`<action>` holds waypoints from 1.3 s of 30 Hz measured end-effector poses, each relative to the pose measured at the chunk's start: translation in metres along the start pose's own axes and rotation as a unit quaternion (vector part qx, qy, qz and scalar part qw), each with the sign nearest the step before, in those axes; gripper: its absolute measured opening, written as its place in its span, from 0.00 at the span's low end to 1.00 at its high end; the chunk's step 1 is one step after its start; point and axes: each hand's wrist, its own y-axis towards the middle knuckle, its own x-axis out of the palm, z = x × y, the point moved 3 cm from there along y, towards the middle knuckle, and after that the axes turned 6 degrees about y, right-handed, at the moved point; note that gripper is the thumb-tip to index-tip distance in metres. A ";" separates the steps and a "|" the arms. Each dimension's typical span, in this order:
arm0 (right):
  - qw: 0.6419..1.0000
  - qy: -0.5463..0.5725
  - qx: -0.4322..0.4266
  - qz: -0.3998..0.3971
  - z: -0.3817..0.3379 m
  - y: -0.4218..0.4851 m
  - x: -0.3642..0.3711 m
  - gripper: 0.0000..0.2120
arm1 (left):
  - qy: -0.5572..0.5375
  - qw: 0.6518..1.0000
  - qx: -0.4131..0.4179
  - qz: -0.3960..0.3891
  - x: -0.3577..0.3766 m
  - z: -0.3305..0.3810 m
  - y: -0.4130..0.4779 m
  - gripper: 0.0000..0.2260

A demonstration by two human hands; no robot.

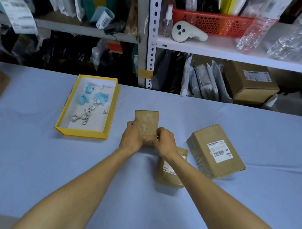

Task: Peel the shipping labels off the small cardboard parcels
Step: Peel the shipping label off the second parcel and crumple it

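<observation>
**Item in hand.** Small brown cardboard parcel, centre of frame, raised on end over the tabletop. Its visible face is bare, with pale scuffed patches and no label showing.

**Hands.** Left hand: fingers curled round the parcel's left edge. Right hand: fingertips pinched at the lower right edge; whether they hold a label remnant or a strip of tape cannot be told.

**Step.** Judged to be the last of the peel on this parcel. Next move calls for a steady pull at a low angle, with the left hand bracing the parcel.

**Awaiting.** Second brown cardboard parcel, under the right forearm, label partly visible. Larger brown cardboard parcel, centre right, white barcode label intact.

**Waste.** Yellow-rimmed shallow tray, left of centre, holding crumpled white and blue scraps.

**Surface.** Pale blue tabletop, spanning the frame.

**Room.** Grey metal shelving across the top, packed with bagged goods and boxes; red plastic basket and white handheld controller, upper right.
</observation>
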 end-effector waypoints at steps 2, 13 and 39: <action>1.000 0.030 0.007 -0.007 -0.002 0.005 0.001 0.15 | -0.003 1.000 0.016 -0.014 -0.001 -0.001 0.007 0.26; 0.999 0.027 0.026 -0.021 -0.001 0.004 -0.001 0.17 | 0.056 0.997 0.006 -0.057 0.005 -0.005 0.018 0.34; 0.991 0.131 -0.001 0.002 0.108 -0.082 -0.050 0.47 | -0.214 0.975 -0.053 0.015 0.085 0.043 -0.108 0.21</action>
